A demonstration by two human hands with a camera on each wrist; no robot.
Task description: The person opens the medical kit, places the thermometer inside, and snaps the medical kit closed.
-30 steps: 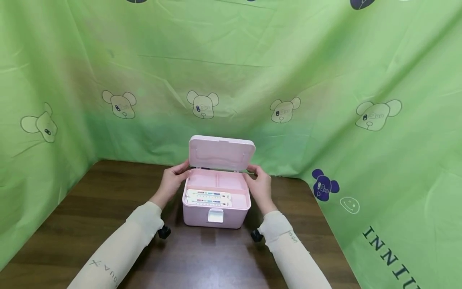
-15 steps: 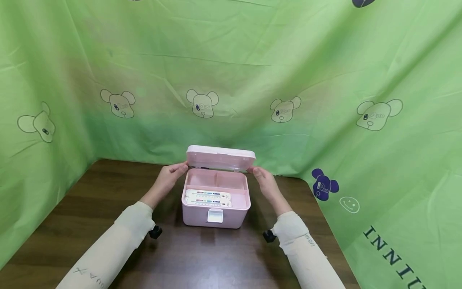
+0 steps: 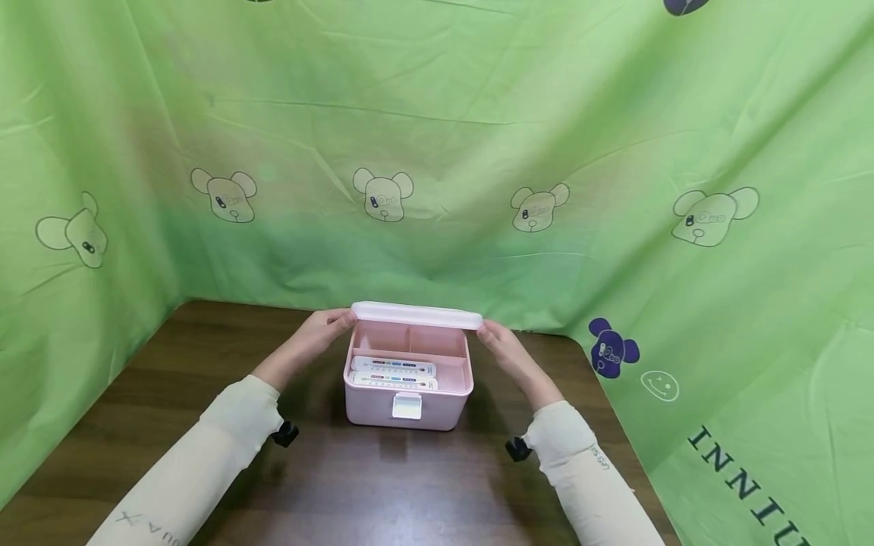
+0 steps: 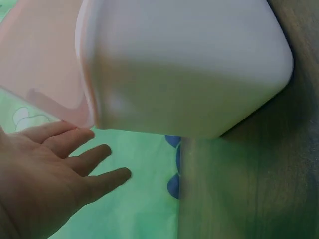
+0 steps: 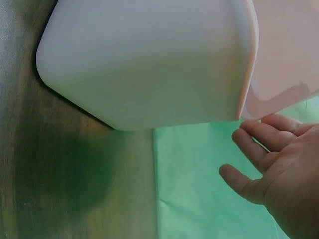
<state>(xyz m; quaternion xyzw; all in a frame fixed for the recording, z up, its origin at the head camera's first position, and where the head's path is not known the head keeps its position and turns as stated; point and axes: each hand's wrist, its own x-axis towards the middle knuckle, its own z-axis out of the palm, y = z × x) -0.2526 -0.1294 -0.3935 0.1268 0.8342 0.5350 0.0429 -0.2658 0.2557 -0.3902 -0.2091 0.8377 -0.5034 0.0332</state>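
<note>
A pink plastic storage box (image 3: 369,408) stands on the table, its hinged lid (image 3: 416,314) tipped partway forward over the back. At the lid's left end, my left hand (image 3: 317,331) touches the edge. My right hand (image 3: 508,353) touches the opposite end. In the left wrist view, the left fingers (image 4: 89,159) are spread and fairly straight under the lid's rim; in the right wrist view, the right fingers (image 5: 269,137) are extended against it. Both thumbs are hidden in the wrist views. Two white strips printed with scales (image 3: 394,368) lie in the box's front compartment.
A white latch (image 3: 407,406) hangs on the box front. Dividers split the back of the box into two compartments. The brown wooden table (image 3: 410,493) extends around it. A green printed cloth (image 3: 437,136) hangs close behind and along both sides.
The lid has swung forward and down from nearly upright. Both hands have gone from the box's rear sides to the lid's ends, the forearms spreading apart.
</note>
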